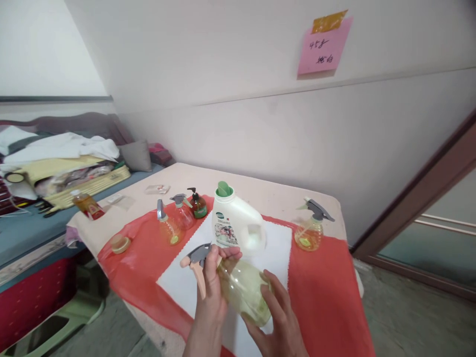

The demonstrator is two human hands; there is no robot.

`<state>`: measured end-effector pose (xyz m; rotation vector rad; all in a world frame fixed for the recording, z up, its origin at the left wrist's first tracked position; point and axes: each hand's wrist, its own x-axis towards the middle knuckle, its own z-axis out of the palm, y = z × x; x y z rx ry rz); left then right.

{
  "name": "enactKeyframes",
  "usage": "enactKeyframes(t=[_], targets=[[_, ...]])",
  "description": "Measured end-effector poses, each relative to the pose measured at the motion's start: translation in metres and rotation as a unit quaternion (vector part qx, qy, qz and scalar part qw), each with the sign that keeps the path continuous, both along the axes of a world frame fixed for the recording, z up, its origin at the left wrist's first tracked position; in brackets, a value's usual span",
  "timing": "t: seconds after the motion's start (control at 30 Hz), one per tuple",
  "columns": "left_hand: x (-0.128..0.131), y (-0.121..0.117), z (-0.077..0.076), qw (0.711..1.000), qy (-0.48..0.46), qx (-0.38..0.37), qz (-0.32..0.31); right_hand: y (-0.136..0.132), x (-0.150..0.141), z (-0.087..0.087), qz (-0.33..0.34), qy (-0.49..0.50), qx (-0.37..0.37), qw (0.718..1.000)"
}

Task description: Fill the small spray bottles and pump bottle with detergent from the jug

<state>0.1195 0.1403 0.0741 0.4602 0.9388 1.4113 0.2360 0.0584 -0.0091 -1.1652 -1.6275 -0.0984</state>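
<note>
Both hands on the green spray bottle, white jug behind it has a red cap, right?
Not quite: the head view shows the white jug with a green cap. The rest holds: left hand and right hand both grip the green spray bottle, with the jug behind it.

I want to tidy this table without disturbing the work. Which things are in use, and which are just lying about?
In use:
left hand and right hand, both on the pale spray bottle

Lying about:
white jug
yellow sprayer
pump bottle
pink note
</note>
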Motion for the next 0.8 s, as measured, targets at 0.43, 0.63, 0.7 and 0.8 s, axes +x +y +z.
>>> enactKeyframes(t=[0.43,0.63,0.7,0.8], targets=[[-0.004,0.002,0.000,0.996,0.071,0.005,-0.062,0.006,0.005,0.026,0.273,0.483,-0.413,0.722],[-0.009,0.006,0.001,0.998,0.040,0.023,-0.038,0.002,0.000,0.011,0.073,0.190,-0.235,0.950],[-0.012,0.009,0.001,0.999,0.034,0.009,-0.018,0.002,-0.001,0.014,0.090,0.186,-0.283,0.937],[-0.011,0.008,0.000,0.999,0.031,0.012,-0.002,0.004,-0.002,0.020,0.105,0.160,-0.379,0.906]])
